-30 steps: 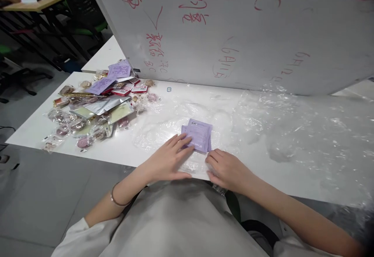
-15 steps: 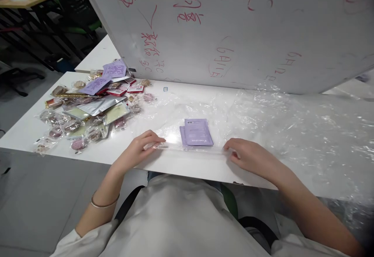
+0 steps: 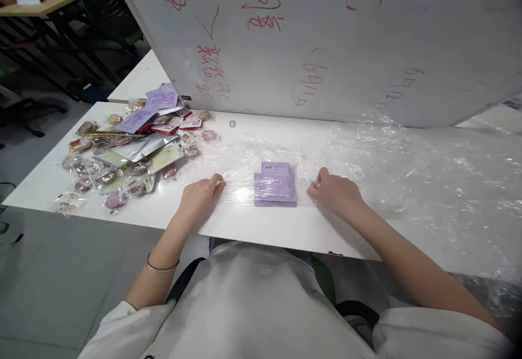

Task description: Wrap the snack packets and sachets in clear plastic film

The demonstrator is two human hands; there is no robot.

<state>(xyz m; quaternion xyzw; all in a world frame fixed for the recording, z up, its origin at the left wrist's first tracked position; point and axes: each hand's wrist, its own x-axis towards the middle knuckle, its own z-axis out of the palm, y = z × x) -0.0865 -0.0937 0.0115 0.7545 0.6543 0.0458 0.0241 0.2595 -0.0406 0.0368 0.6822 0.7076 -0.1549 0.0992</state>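
Note:
Two overlapping purple packets [image 3: 277, 184] lie on the white table in front of me, with clear plastic film [image 3: 240, 171] drawn over them. To their left, my left hand [image 3: 203, 195] pinches the film between thumb and fingers. My right hand [image 3: 334, 191] pinches the film on the right side of the packets. Neither hand touches the packets. The film continues to the right as a wide, crinkled sheet.
On the left part of the table [image 3: 36, 185] lies a pile of wrapped items and packets [image 3: 141, 147]. A whiteboard [image 3: 346, 38] with red writing stands along the back. A small blue-edged sticker [image 3: 232, 124] is near its base.
Both hands have moved away from my body, carrying the film's edge up over the purple packets. The packets now sit under the film and have shifted slightly.

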